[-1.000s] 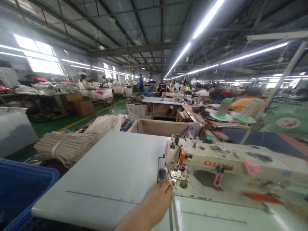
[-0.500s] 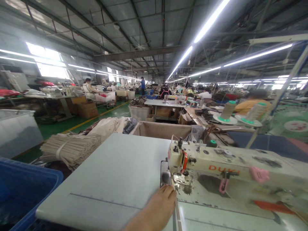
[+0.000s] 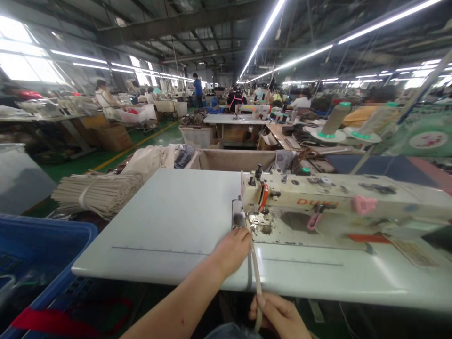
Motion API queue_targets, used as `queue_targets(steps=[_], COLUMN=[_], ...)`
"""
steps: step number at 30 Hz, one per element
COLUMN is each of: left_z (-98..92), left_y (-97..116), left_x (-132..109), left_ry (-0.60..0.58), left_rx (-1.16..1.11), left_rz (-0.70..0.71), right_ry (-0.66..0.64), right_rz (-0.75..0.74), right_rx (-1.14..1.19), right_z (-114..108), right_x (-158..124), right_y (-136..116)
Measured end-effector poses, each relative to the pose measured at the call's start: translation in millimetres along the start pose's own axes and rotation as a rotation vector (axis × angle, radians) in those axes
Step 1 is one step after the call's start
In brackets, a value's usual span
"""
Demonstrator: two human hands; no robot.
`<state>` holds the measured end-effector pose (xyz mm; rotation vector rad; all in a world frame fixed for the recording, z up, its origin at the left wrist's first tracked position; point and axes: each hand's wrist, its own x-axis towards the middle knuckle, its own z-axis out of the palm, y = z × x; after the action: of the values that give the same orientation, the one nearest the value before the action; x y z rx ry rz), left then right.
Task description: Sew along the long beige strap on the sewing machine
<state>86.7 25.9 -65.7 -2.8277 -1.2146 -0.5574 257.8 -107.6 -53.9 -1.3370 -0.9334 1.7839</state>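
A narrow beige fabric strap [image 3: 256,270] runs from beneath the head of the sewing machine [image 3: 300,200] toward me and over the table's front edge. My left hand [image 3: 233,249] is closed on the strap just in front of the presser foot, fingertips beside the metal plate. Lower down, past the table edge, my right hand [image 3: 277,313] pinches the same strap between thumb and fingers. Between the two hands the strap hangs in a slight curve. Its far end under the foot is hard to make out.
The pale sewing table [image 3: 169,221] has a ruler line along its front. At left are a blue plastic crate [image 3: 45,240] and a bundle of beige strips [image 3: 97,193]. Thread cones [image 3: 332,121] stand at right. Other people sit at machines farther back.
The view has tilted downward. My right hand has come into sight, pinching the strap. My left hand stays by the presser foot, and more of the strap now shows.
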Motion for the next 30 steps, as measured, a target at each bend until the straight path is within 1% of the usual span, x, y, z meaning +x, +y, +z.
queue_targets(steps=[3,7,11,14,18,21,23,27,30], left_z=[-0.6,-0.9,1.0,1.6,-0.3,-1.1,-0.9,-2.6,-6.4], left_y=[0,0,0,0,1,2,1,1,3], left_x=[-1,1,3,3,3,3,3,1,1], left_ry=[-0.008,-0.006,0.016,0.029,0.055,0.060,0.051,0.000,-0.011], left_rx=[-0.025,0.005,0.017,0.006,-0.018,0.002,0.028,0.076,0.071], left_rz=[-0.025,0.007,-0.031,-0.021,-0.041,-0.027,-0.002,0.047,0.049], right_ry=[0.029,0.010,0.012,0.023,0.007,-0.024,-0.030,-0.022,-0.033], right_rz=[-0.002,-0.014,-0.038,-0.039,-0.024,-0.030,-0.041,-0.092,-0.140], right_rx=[-0.008,-0.026,-0.025,-0.038,-0.035,-0.029,-0.040,-0.107,-0.177], right_z=[4,7,9,9,4,-1,-3,-1,0], right_x=[-4,-9,-11,-11,-4,2,3,-2,-5], right_y=[-3,-6,-10,-11,-1,7,8,-1,-6])
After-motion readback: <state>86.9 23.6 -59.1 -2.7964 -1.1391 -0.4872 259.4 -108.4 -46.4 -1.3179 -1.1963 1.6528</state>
